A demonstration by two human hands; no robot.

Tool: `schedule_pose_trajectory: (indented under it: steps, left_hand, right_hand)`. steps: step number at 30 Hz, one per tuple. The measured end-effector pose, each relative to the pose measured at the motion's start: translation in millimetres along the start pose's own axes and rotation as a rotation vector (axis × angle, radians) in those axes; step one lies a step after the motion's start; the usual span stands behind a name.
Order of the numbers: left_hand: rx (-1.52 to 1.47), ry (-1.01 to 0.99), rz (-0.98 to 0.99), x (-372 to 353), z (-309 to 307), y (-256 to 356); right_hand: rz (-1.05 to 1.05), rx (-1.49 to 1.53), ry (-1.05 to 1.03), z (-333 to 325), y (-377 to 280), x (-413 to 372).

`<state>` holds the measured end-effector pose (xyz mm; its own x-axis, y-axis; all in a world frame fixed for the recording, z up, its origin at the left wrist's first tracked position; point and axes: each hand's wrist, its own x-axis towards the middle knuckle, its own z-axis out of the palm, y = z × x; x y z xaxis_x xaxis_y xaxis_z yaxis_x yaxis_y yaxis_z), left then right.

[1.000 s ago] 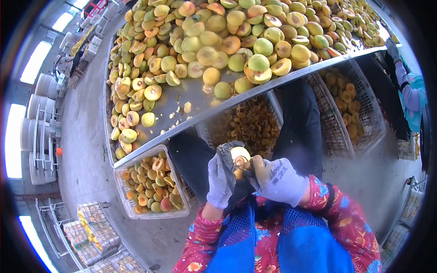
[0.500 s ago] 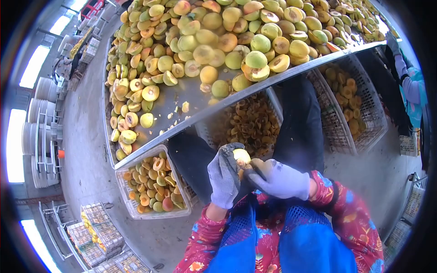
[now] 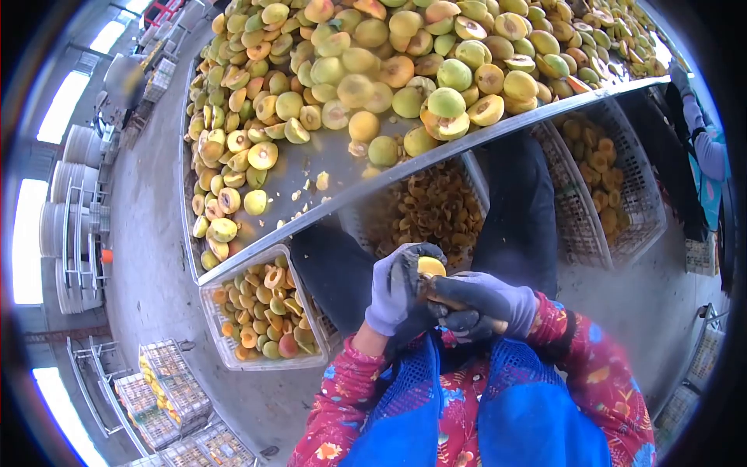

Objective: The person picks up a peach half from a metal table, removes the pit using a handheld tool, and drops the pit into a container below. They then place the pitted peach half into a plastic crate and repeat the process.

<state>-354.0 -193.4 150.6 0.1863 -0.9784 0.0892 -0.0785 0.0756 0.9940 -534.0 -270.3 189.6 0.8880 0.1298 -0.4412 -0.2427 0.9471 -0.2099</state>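
While left hand [image 3: 394, 289] holds fruit [image 3: 431, 267], right hand [image 3: 489, 300] curled alongside

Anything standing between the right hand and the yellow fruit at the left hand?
Nothing visible: the right hand is close beside the yellow fruit, which shows between it and the left hand. The hands hide the fruit's lower part, so contact there is unclear.

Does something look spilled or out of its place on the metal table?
Yes, slightly: small pale scraps lie scattered on the bare part of the metal table, near its front edge. They look odd beside the larger piled fruit.
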Motion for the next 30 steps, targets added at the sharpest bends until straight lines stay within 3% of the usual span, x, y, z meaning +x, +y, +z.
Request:
schedule_pose_trajectory:
  steps: [2, 5, 6, 8, 11, 13, 14, 15, 18, 20, 22, 24, 26, 30]
  left_hand:
    - [-0.323, 0.045, -0.152, -4, 4, -8]
    - [-0.286, 0.048, -0.13, -2, 4, -14]
    - [-0.322, 0.043, -0.13, -2, 4, -11]
    - [0.102, 0.105, 0.103, -2, 7, -5]
    - [-0.075, 0.118, -0.035, 1, 6, -8]
    - [-0.246, 0.176, -0.233, -3, 7, -27]
    - [-0.211, 0.139, -0.223, -2, 5, -27]
    - [-0.178, 0.104, -0.215, -2, 3, -27]
    - [-0.258, 0.107, -0.21, -4, 3, -28]
    - [-0.369, 0.144, -0.203, -6, 6, -30]
    - [0.001, 0.155, -0.038, -12, 7, -46]
    - [0.018, 0.127, -0.027, -11, 7, -50]
    - [-0.315, 0.06, -0.163, -4, 4, -52]
    - [-0.11, 0.232, -0.13, -7, 13, -55]
  right_hand:
    - [0.053, 0.215, -0.156, -13, 5, 7]
    - [0.106, 0.523, -0.44, -37, 16, 25]
    - [0.118, 0.545, -0.437, -39, 17, 26]
    - [0.142, 0.585, -0.429, -40, 15, 26]
    - [0.134, 0.606, -0.491, -36, 12, 28]
    - [-0.013, 0.13, -0.089, -22, 6, 18]
    - [-0.09, -0.107, 0.11, -15, 2, 15]
    - [-0.093, -0.115, 0.092, -17, 4, 14]
    - [0.116, 0.476, -0.383, -46, 12, 29]
    - [0.121, 0.538, -0.405, -56, 17, 35]
    - [0.111, 0.555, -0.405, -57, 17, 35]
    - [0.088, 0.54, -0.382, -57, 17, 35]
    - [0.071, 0.529, -0.368, -57, 18, 36]
    - [-0.055, 0.308, -0.192, -51, 18, 36]
